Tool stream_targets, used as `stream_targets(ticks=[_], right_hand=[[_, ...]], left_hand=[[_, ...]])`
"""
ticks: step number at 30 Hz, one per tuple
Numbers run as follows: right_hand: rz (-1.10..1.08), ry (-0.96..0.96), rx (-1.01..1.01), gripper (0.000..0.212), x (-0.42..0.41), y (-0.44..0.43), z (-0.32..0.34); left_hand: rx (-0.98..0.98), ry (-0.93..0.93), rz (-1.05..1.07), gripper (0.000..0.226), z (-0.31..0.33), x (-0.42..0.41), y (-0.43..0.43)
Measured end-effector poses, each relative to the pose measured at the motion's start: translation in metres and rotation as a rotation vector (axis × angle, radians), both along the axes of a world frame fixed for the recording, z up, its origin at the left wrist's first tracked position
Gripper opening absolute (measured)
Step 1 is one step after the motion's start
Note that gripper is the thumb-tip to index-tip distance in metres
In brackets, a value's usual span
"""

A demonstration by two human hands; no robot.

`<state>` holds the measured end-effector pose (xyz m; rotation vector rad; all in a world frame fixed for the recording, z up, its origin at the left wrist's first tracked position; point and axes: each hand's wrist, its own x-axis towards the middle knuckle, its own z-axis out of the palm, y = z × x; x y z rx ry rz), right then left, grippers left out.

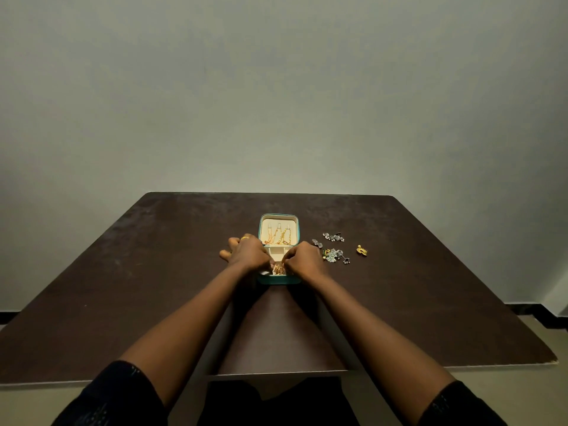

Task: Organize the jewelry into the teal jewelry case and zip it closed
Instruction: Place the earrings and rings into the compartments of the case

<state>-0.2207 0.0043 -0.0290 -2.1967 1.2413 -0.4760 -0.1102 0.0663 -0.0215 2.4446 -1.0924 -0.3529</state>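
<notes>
The teal jewelry case (279, 281) lies open on the dark table, its cream lid (293, 224) standing up at the back with gold chains (279, 238) hanging inside. My left hand (247, 252) and my right hand (302, 259) meet over the case's front compartment, fingers pinched on a small gold jewelry piece (278, 269) there. A gold ring shows on a finger of my left hand. To the right of the case lie silver earrings (333, 237), a silver and green cluster (334, 256) and a small gold piece (361, 250).
The dark brown table (153, 272) reaches to a plain grey wall. Its near edge has a cutout where I sit. Floor shows at the lower right.
</notes>
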Motion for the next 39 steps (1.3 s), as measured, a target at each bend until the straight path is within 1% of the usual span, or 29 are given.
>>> stream_targets(ticks=[3, 7, 9, 13, 16, 18, 21, 23, 25, 28, 31, 33, 35, 39], right_hand=[[0.031, 0.068, -0.049, 0.028, -0.001, 0.001, 0.001], [0.115, 0.142, -0.102, 0.031, -0.001, -0.001, 0.003], [0.137, 0.162, -0.122, 0.029, -0.001, -0.001, 0.003], [0.149, 0.189, -0.160, 0.026, 0.000, -0.002, 0.001], [0.128, 0.189, -0.161, 0.025, 0.000, -0.001, 0.002], [0.128, 0.170, -0.151, 0.024, 0.001, -0.001, 0.003], [0.095, 0.074, -0.119, 0.022, 0.000, -0.004, 0.002], [0.060, 0.015, -0.087, 0.020, -0.002, -0.008, 0.002], [0.037, -0.029, -0.072, 0.018, -0.004, -0.011, 0.002], [0.029, -0.062, -0.079, 0.018, -0.006, -0.013, 0.001], [0.026, -0.063, -0.110, 0.019, -0.008, -0.014, -0.001], [0.009, -0.074, -0.116, 0.021, -0.012, -0.017, 0.001], [-0.011, -0.092, -0.116, 0.021, -0.017, -0.024, 0.002], [-0.079, -0.131, -0.095, 0.019, -0.033, -0.047, 0.007]], left_hand=[[0.033, -0.016, -0.046, 0.027, 0.002, -0.001, 0.001], [0.005, 0.005, -0.004, 0.018, 0.001, -0.006, 0.001], [0.038, 0.024, 0.030, 0.024, 0.001, -0.007, 0.001], [0.096, 0.124, 0.105, 0.037, 0.000, -0.007, -0.002], [0.137, 0.128, 0.121, 0.048, 0.000, -0.006, -0.003], [0.147, 0.165, 0.124, 0.046, 0.001, -0.003, -0.002], [0.110, 0.252, 0.109, 0.021, -0.006, 0.010, -0.006], [0.049, 0.286, 0.092, 0.021, -0.012, 0.015, -0.012], [-0.004, 0.280, 0.093, 0.018, -0.008, 0.012, -0.010], [-0.097, 0.303, 0.068, 0.017, -0.006, 0.004, -0.014], [-0.171, 0.272, 0.013, 0.018, -0.005, -0.007, -0.022], [-0.196, 0.212, -0.007, 0.016, -0.003, -0.016, -0.027], [-0.230, 0.186, -0.050, 0.020, -0.003, -0.023, -0.035], [-0.233, 0.128, -0.105, 0.012, 0.002, -0.037, -0.052]])
